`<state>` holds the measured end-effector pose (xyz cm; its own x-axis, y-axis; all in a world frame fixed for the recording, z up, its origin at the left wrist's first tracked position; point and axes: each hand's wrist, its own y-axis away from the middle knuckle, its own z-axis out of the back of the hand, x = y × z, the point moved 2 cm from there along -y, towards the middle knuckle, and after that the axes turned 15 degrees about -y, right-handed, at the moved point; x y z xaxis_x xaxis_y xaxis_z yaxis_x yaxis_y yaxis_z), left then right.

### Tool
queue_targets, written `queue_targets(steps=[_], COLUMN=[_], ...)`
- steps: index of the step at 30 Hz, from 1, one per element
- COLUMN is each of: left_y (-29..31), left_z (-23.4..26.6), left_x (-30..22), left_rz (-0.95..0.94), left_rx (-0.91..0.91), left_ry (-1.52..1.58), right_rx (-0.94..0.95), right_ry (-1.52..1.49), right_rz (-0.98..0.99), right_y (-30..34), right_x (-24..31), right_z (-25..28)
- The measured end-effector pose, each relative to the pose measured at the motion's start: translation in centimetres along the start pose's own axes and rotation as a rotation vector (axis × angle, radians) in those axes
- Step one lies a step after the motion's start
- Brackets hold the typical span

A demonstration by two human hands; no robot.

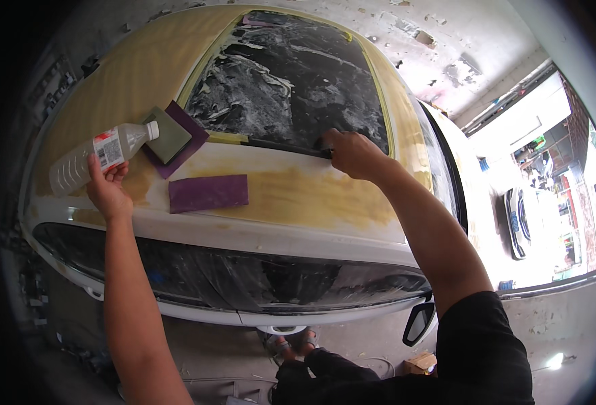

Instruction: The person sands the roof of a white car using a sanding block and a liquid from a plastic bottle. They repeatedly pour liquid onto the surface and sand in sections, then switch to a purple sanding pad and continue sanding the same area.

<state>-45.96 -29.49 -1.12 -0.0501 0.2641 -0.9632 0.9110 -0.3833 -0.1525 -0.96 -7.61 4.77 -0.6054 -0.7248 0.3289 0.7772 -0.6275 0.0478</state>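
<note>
My left hand [111, 192] is closed around a clear plastic bottle [75, 167] with a white and red label. The bottle lies tilted, its capped neck toward the right, over a car roof [291, 196] sanded in yellow and white patches. My right hand [357, 155] is closed at the near edge of the dark, smeared roof panel [284, 81]. Its fingertips meet a black strip [288, 146] along that edge; what they grip, if anything, is hidden. Beside the bottle neck, a grey-green pad [168, 135] rests on a purple abrasive sheet [191, 128].
A second purple sheet [208, 194] lies flat on the roof between my hands. Yellow masking tape [377, 88] borders the dark panel. Below are the side windows [278, 280] and a side mirror [419, 322]. A box [420, 364] stands on the floor. Another car shows outside at right.
</note>
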Motion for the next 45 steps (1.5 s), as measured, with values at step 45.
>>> queue_targets(steps=[45], left_y=[0.0], left_z=[-0.2], left_x=[0.0], left_rz=[0.025], left_rx=[-0.003], left_ry=[0.012], right_rx=[-0.185], right_ry=[-0.346], right_rz=[-0.211], right_y=[0.0], right_x=[-1.3], right_z=[-0.8])
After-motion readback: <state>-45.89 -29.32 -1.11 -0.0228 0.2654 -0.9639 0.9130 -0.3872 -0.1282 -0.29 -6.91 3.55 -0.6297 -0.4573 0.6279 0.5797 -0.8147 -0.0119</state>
